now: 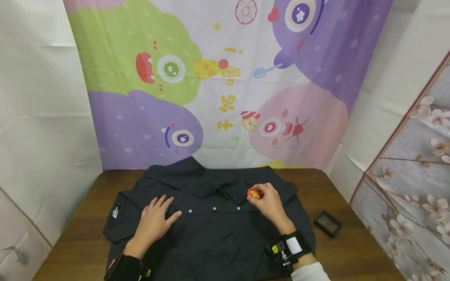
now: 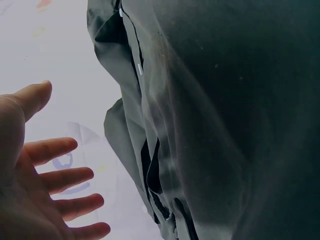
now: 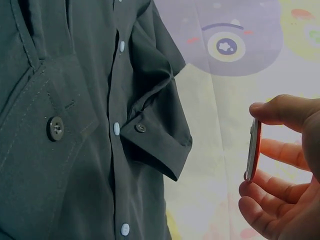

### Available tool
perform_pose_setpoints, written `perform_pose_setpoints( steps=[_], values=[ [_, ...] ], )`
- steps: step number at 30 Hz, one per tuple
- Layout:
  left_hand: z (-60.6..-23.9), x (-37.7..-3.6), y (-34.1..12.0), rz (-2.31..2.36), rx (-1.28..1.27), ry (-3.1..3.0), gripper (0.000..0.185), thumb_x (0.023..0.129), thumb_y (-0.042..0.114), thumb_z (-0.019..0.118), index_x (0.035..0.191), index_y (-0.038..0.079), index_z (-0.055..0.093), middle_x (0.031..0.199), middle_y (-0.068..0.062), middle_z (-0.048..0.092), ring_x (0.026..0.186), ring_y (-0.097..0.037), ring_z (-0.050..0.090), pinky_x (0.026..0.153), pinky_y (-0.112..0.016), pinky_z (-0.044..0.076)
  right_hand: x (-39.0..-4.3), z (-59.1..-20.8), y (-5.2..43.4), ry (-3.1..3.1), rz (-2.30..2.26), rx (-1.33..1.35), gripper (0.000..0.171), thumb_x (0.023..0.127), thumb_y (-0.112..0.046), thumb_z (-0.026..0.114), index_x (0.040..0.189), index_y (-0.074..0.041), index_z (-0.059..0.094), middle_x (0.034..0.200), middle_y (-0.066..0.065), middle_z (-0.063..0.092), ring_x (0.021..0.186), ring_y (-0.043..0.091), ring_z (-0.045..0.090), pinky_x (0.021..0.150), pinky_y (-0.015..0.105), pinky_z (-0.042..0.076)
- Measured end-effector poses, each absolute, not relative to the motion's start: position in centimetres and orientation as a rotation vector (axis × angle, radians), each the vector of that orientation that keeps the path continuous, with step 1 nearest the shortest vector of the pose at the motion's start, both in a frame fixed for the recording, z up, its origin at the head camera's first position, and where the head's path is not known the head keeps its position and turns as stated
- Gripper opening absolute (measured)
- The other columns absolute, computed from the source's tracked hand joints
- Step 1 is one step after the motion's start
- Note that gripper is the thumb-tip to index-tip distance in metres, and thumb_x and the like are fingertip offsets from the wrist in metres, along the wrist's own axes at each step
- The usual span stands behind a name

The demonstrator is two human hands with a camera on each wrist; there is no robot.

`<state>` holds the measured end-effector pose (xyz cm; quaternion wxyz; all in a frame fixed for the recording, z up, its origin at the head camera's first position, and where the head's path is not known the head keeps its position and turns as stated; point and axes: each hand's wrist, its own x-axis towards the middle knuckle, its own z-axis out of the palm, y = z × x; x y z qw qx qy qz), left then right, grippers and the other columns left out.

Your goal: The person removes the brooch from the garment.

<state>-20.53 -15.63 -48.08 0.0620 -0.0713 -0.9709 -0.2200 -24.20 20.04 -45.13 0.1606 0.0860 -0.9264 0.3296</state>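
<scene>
Brown worktop [image 1: 81,230] before a cartoon backdrop [image 1: 211,78], carrying a black shirt [image 1: 211,226]. Left hand [image 1: 154,222] rests flat, fingers spread, on it; right hand [image 1: 268,203] pinches a badge [image 1: 254,193] near the collar. Right wrist view alone shows the badge edge-on.

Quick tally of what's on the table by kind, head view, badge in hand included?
Shirts: 1, black shirt, left hand flat on it.
Badges: 1, round red badge pinched in right hand over the shirt.
Boxes: 1, small dark box on the wooden table, right of the shirt.
Total: 3
</scene>
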Motion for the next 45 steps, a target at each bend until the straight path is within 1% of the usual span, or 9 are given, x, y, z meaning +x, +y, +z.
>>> perform_pose_setpoints(
  steps=[6,8,15,22,30,39,41,45],
  values=[
    [-48.0,-20.6,-15.6,-0.665,-0.176,-2.949,0.063,0.093,0.045,0.062,0.143,0.008,0.049,0.151,-0.025,0.039,0.140,-0.050,0.030,0.109,-0.073,0.019,-24.2,-45.0,20.5,-2.647,0.941,0.224,0.033,0.076,-0.022,0.084,0.103,-0.008,0.071,0.097,0.010,0.061,0.083,0.021,0.056,0.072,0.034,0.048],
    [-48.0,-20.5,-15.6,-0.667,-0.176,-2.947,0.063,0.093,0.045,0.062,0.143,0.008,0.049,0.151,-0.026,0.039,0.140,-0.050,0.030,0.110,-0.073,0.018,-24.2,-45.0,20.6,-2.649,0.938,0.216,0.034,0.076,-0.022,0.084,0.103,-0.008,0.071,0.097,0.010,0.061,0.083,0.021,0.056,0.073,0.035,0.048],
    [-47.8,-20.6,-15.4,-0.657,-0.200,-2.954,0.065,0.093,0.048,0.060,0.143,0.008,0.049,0.151,-0.026,0.039,0.140,-0.050,0.030,0.109,-0.073,0.022,-24.4,-45.0,21.0,-2.651,0.950,0.197,0.035,0.076,-0.025,0.083,0.104,-0.009,0.071,0.098,0.010,0.061,0.083,0.021,0.057,0.074,0.035,0.049],
    [-48.0,-20.7,-15.3,-0.678,-0.196,-2.957,0.063,0.093,0.044,0.061,0.142,0.007,0.049,0.151,-0.026,0.039,0.140,-0.050,0.029,0.109,-0.073,0.020,-24.2,-45.1,21.3,-2.648,0.963,0.181,0.033,0.076,-0.021,0.083,0.104,-0.007,0.071,0.096,0.011,0.061,0.085,0.022,0.058,0.075,0.036,0.049],
    [-47.9,-21.0,-15.5,-0.695,-0.204,-2.945,0.063,0.093,0.043,0.061,0.143,0.007,0.048,0.151,-0.026,0.038,0.141,-0.050,0.028,0.109,-0.073,0.019,-24.3,-45.0,22.0,-2.653,0.961,0.184,0.034,0.077,-0.022,0.082,0.105,-0.006,0.070,0.098,0.012,0.060,0.085,0.023,0.058,0.074,0.036,0.049],
    [-47.8,-21.1,-15.6,-0.683,-0.212,-2.928,0.062,0.094,0.042,0.061,0.143,0.007,0.048,0.151,-0.027,0.038,0.140,-0.051,0.028,0.109,-0.073,0.020,-24.2,-44.7,22.6,-2.654,0.924,0.184,0.035,0.078,-0.024,0.082,0.106,-0.006,0.070,0.099,0.012,0.061,0.087,0.024,0.058,0.075,0.037,0.049],
    [-47.8,-20.9,-15.5,-0.682,-0.212,-2.933,0.062,0.093,0.042,0.062,0.143,0.007,0.049,0.151,-0.027,0.037,0.141,-0.051,0.027,0.109,-0.073,0.020,-24.1,-44.8,22.7,-2.645,0.923,0.182,0.034,0.078,-0.023,0.082,0.105,-0.006,0.070,0.098,0.013,0.061,0.087,0.025,0.059,0.075,0.038,0.049],
    [-47.8,-20.7,-15.5,-0.691,-0.211,-2.949,0.063,0.093,0.042,0.062,0.143,0.006,0.048,0.152,-0.028,0.035,0.143,-0.053,0.018,0.109,-0.073,0.018,-23.8,-45.1,23.3,-2.633,0.912,0.164,0.033,0.078,-0.022,0.082,0.104,-0.006,0.071,0.098,0.013,0.062,0.087,0.025,0.060,0.076,0.038,0.050]
  ],
)
